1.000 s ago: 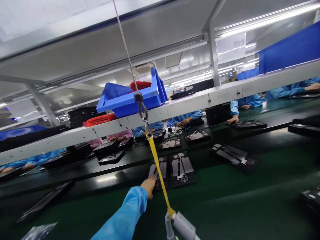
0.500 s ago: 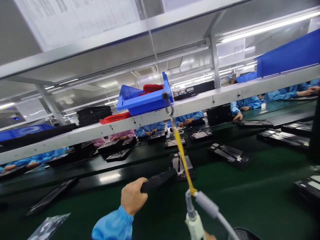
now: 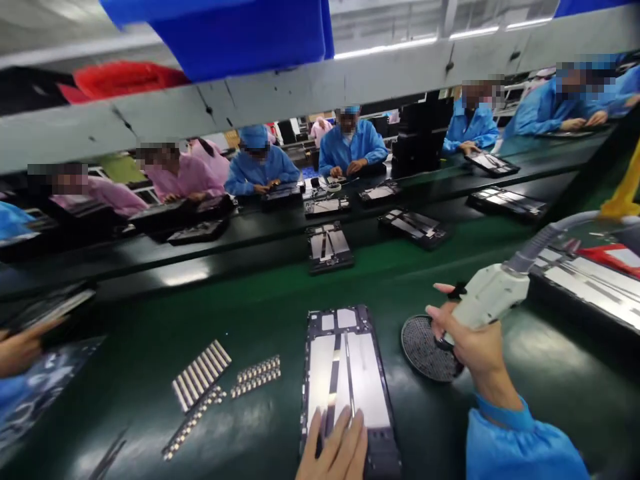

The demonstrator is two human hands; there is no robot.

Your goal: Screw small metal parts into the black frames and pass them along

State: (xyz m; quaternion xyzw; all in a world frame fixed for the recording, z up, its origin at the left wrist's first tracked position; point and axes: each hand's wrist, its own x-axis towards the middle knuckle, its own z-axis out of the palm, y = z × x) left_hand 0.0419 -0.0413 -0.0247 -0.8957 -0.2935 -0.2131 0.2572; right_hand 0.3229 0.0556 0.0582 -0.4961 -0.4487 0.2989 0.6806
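Note:
My left hand [image 3: 334, 448] lies flat, fingers stretched out, on the lower part of an opened tablet-like device [image 3: 367, 377] with silver panels in a black frame. My right hand [image 3: 475, 347] is wrapped round a pale electric screwdriver [image 3: 493, 293], whose grey cable leaves its upper end. The screwdriver's lower end points down at a round black dish [image 3: 425, 347] with a gridded surface; its tip is hidden by my fingers. Left of the device lie a striped block of metallic strips [image 3: 202, 376] and a sheet of small metallic parts [image 3: 256, 377].
Another person's hand [image 3: 23, 347] holds a dark panel at the left edge. A large device [image 3: 590, 280] lies at right. Similar devices [image 3: 327, 245] sit farther back on the green belt, with several co-workers beyond. A white shelf beam [image 3: 300, 93] crosses above.
The view has tilted down. My left hand, earlier closed on a black object, now rests flat on the device. The screwdriver, earlier upright below its yellow strap, now slants over the round dish.

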